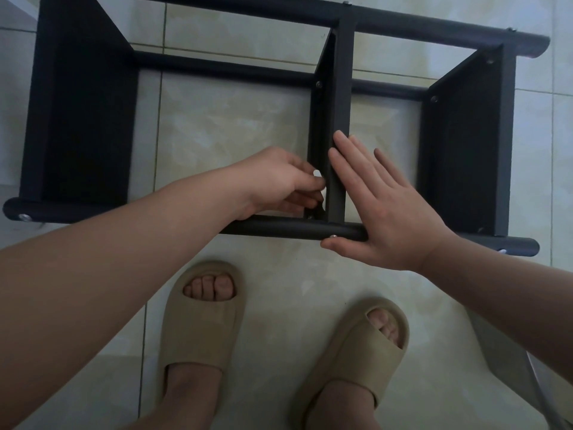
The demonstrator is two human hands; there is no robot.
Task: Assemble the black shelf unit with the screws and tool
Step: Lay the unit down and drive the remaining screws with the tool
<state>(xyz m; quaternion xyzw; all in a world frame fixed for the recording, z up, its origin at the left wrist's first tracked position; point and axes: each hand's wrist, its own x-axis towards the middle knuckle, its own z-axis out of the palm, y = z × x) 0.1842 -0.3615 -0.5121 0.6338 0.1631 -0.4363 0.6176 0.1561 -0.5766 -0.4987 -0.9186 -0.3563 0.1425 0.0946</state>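
Panel edge (339, 119) separates left hand (279, 181), pinching white tool (317, 174), from flat right hand (384, 218).

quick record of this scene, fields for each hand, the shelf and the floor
left hand: pinches a small white object, too hidden to identify, beside the middle panel, at its near end
right hand: flat, fingers straight, pressing the middle panel edge and the front tube
shelf unit: black, lying on the floor
floor: pale tiles; feet in beige slippers
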